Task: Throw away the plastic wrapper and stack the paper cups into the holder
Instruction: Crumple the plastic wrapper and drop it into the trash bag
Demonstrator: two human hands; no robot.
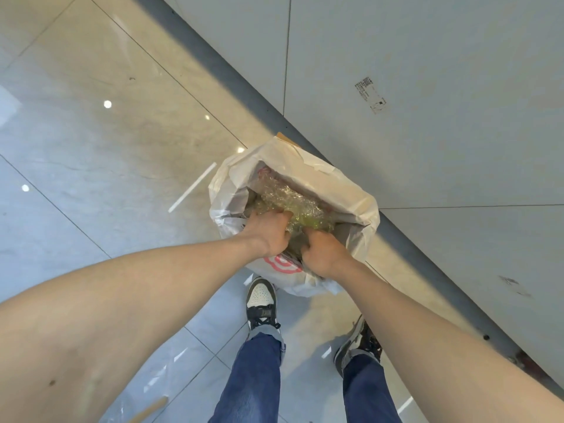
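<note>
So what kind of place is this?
Probably an indoor hallway or lobby: glossy pale stone floor tiles, a grey panelled wall, and a white plastic-lined rubbish bin standing against it.

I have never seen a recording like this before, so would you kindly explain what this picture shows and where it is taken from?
There is no machine here: a person wears a camera on the head, looking down at their own bare arms, jeans and trainers. The one picture is that head view. On the glossy tiled floor stands a bin lined with a white plastic bag, close to a grey wall. The left hand and the right hand both press a crumpled clear plastic wrapper down into the bag, their fingers curled on it. A thin white strip lies on the floor beside the bin. No paper cups or holder are in view.
</note>
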